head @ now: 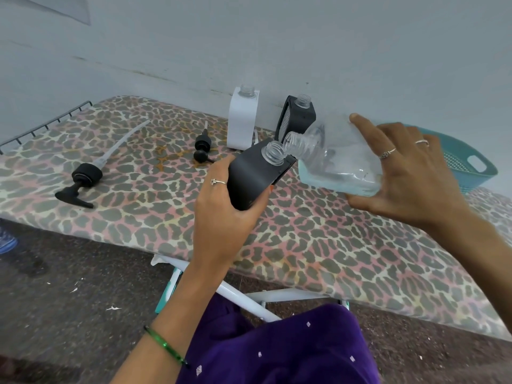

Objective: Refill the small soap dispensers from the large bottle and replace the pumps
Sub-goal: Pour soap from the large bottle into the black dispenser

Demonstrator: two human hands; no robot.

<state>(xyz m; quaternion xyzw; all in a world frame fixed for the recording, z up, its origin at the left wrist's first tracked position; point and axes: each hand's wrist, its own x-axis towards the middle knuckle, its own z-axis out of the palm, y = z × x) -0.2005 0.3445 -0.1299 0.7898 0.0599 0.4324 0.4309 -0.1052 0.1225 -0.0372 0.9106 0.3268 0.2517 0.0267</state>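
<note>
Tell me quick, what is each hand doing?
Left hand: closed around the small black square soap dispenser.
Right hand: holding the large clear plastic bottle, tilted toward the dispenser's neck.

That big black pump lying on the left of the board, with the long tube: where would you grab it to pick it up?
Probably by the round ribbed collar of the large pump, coming from above. It lies flat on the ironing board; the collar is its thickest part, with the thin dip tube and spout on either side.
</note>
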